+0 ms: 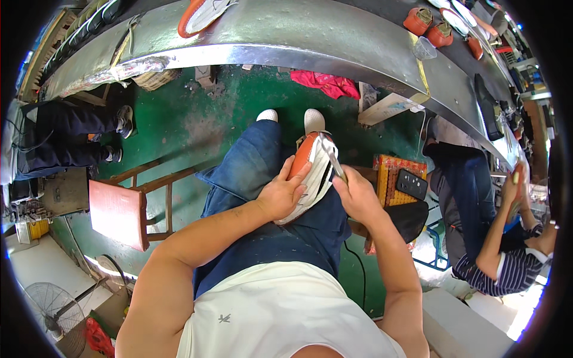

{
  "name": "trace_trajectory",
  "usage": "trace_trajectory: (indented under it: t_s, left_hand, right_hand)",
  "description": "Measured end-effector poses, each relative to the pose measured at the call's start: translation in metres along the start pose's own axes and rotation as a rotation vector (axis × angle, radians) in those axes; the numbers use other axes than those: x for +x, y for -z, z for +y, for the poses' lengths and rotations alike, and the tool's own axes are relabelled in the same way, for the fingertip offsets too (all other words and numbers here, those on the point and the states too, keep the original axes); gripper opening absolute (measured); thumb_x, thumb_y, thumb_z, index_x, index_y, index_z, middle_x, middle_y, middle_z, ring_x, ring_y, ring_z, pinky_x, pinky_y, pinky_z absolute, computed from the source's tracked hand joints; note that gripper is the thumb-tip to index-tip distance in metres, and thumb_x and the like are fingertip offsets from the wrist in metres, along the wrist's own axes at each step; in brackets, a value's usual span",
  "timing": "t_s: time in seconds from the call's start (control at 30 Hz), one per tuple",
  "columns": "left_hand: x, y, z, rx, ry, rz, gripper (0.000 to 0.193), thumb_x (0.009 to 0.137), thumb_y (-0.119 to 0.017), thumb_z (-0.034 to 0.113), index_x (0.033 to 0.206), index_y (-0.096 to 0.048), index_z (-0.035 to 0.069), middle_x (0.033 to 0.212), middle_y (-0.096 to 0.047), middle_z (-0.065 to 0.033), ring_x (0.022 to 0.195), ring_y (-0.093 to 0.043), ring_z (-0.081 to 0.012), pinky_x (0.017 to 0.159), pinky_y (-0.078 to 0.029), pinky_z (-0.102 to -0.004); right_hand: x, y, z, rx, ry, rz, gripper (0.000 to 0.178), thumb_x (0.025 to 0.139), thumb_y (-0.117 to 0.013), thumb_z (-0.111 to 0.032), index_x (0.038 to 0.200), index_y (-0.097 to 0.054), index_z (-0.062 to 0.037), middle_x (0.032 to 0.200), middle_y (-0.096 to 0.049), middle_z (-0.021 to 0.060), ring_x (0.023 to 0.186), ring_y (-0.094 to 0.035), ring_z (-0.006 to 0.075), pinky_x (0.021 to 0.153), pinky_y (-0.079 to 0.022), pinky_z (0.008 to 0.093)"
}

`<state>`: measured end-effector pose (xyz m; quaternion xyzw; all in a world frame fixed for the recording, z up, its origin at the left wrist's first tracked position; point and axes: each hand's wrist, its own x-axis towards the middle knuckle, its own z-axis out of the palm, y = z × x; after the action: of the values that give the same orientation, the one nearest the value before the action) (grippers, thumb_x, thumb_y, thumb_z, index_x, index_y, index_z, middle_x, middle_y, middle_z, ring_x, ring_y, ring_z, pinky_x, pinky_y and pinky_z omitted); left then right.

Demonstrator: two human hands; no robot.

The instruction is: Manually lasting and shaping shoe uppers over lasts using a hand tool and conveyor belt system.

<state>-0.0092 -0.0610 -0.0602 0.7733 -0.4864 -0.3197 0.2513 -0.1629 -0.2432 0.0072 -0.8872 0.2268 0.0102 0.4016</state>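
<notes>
Across my thighs lies a half-made shoe (pixel 316 188), with an orange-brown upper along one side and a white underside. My left hand (pixel 283 192) is closed around its left side, fingers on the orange upper. In my closed right hand (pixel 358 196) is a metal hand tool, apparently pincers (pixel 329 151). Their head touches the shoe's far end, near the toe of my right white shoe. The tool's handle is mostly hidden inside my fist.
A long metal-edged bench (pixel 268 48) curves ahead, bearing orange shoes (pixel 419 21). A brown-topped stool (pixel 117 213) stands left. On my right, a black phone (pixel 412 184) lies on a beaded seat (pixel 387 179). A co-worker in a striped shirt (pixel 507 271) sits beyond; another person's legs (pixel 71 134) are at left.
</notes>
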Motion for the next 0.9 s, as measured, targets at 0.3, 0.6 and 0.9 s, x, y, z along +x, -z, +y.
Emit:
trace_trajectory:
  t_s: [0.3,0.6,0.9]
  left_hand:
    - [-0.027,-0.020,-0.024,-0.254,-0.042,0.208,0.075,0.098,-0.063,0.026,0.159,-0.026,0.001,0.163,-0.020,-0.0322,0.146,-0.037,-0.0435,0.120,-0.033,-0.0408]
    - [-0.030,0.033,0.007,-0.322,0.242,-0.301,0.107,0.081,-0.079,0.019,0.163,-0.011,0.008,0.143,-0.052,-0.0323,0.129,-0.057,-0.0443,0.111,-0.043,-0.0405]
    - [-0.003,0.144,0.070,-0.575,-0.424,0.222,0.072,0.080,-0.079,-0.006,0.139,-0.038,0.003,0.112,-0.072,-0.0178,0.099,-0.070,-0.0212,0.086,-0.057,-0.0364]
  right_hand:
    - [0.005,-0.013,0.011,-0.203,-0.077,-0.161,0.037,0.105,-0.049,-0.034,0.096,-0.055,0.0009,0.090,-0.067,0.0282,0.089,-0.065,0.0483,0.077,-0.050,0.0556]
    - [-0.052,-0.029,0.012,0.286,-0.276,-0.173,0.036,0.106,-0.049,-0.030,0.102,-0.060,0.0036,0.084,-0.070,0.0148,0.073,-0.070,0.0249,0.072,-0.054,0.0383]
    - [-0.105,-0.052,0.049,0.828,-0.310,0.117,0.037,0.101,-0.057,-0.017,0.131,-0.054,0.0042,0.099,-0.066,0.0064,0.084,-0.064,0.0124,0.078,-0.052,0.0289]
